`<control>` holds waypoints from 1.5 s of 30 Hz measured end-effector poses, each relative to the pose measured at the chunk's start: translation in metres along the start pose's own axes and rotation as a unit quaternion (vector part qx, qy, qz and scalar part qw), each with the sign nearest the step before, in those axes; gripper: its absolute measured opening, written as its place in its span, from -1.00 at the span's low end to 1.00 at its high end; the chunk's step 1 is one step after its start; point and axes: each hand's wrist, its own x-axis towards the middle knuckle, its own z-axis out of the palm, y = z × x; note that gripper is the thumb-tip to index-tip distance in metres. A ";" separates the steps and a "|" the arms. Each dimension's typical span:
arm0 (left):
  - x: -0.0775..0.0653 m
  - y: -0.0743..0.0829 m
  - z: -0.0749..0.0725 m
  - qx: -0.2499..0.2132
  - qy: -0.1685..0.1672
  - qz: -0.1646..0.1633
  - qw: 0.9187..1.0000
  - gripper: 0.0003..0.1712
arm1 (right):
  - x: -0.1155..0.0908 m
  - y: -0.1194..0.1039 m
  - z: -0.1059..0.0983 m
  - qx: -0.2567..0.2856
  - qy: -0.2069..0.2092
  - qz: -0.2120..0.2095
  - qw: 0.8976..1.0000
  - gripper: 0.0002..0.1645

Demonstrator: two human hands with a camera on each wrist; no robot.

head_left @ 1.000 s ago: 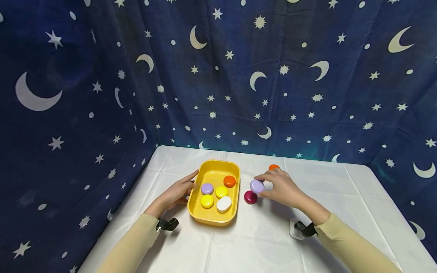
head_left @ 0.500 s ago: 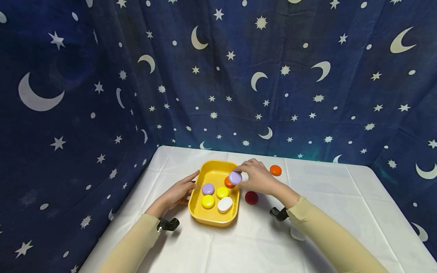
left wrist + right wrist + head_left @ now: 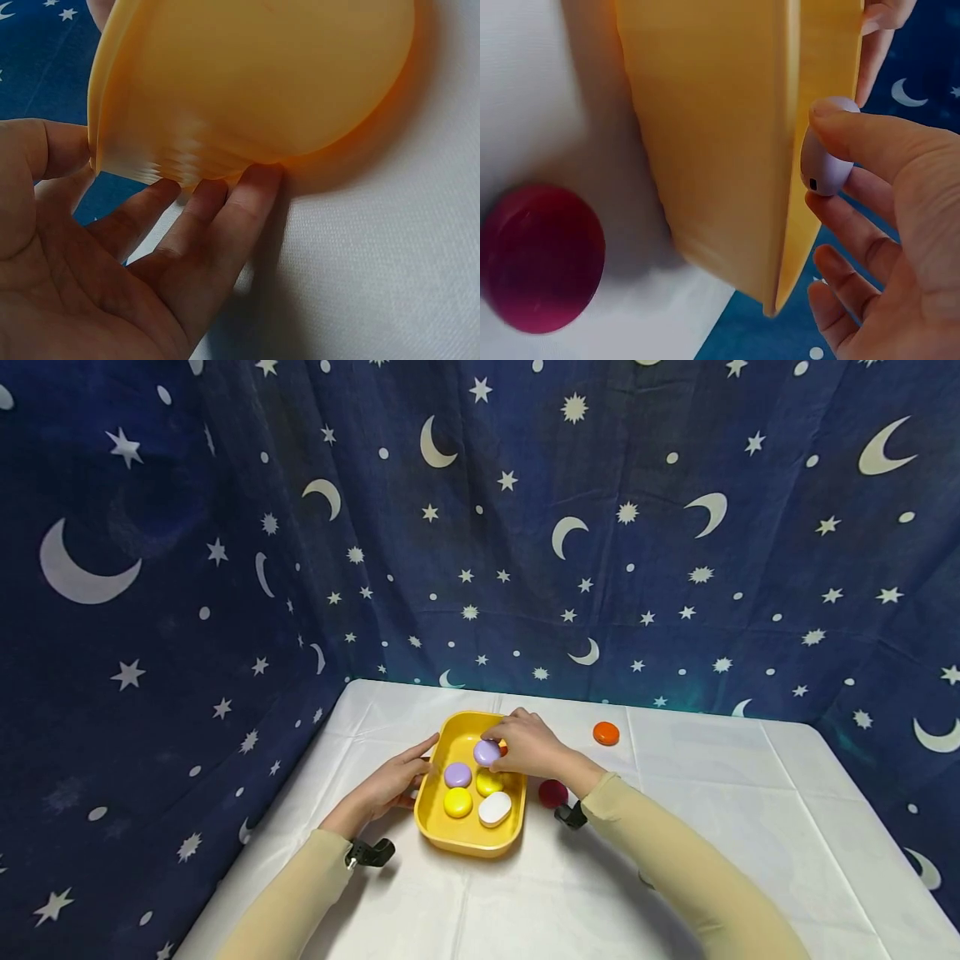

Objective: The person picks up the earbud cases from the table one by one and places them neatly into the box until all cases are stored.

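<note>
Near: white-covered bench (image 3: pixel 450 910) bearing yellow tray (image 3: pixel 467 846). Tray's near end: white oval piece (image 3: pixel 495 809), yellow disc (image 3: pixel 457 802). Left hand (image 3: pixel 386 785) touching tray's left outer wall, fingers extended. Dark red disc (image 3: pixel 552 792) on bench, right of tray. Mid-tray: lilac disc (image 3: pixel 457 775). Right hand (image 3: pixel 531 748) pinching second lilac disc (image 3: pixel 487 752) over tray. Farther: orange disc (image 3: pixel 606 733) on bench. Behind: star-and-moon curtain (image 3: pixel 517 543).

You have: tray (image 3: pixel 459 745), smooth semi-gloss plastic; lilac disc (image 3: pixel 484 753), glossy plastic; tablecloth (image 3: pixel 465 910), matt woven cloth; backdrop (image 3: pixel 517 543), matt cloth.
</note>
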 end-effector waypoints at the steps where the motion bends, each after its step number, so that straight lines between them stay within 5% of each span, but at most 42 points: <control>1: 0.000 0.000 0.000 0.000 0.000 0.000 1.000 -0.24 | 0.002 -0.001 0.001 0.001 -0.003 0.002 1.000 -0.38; 18: 0.003 -0.002 -0.001 0.008 0.001 -0.002 1.000 -0.21 | 0.016 -0.006 0.011 -0.002 -0.028 0.019 0.999 -0.40; 45: 0.001 -0.001 0.000 -0.002 -0.008 0.001 1.000 -0.21 | -0.033 0.008 -0.030 0.024 0.056 0.016 0.998 -0.43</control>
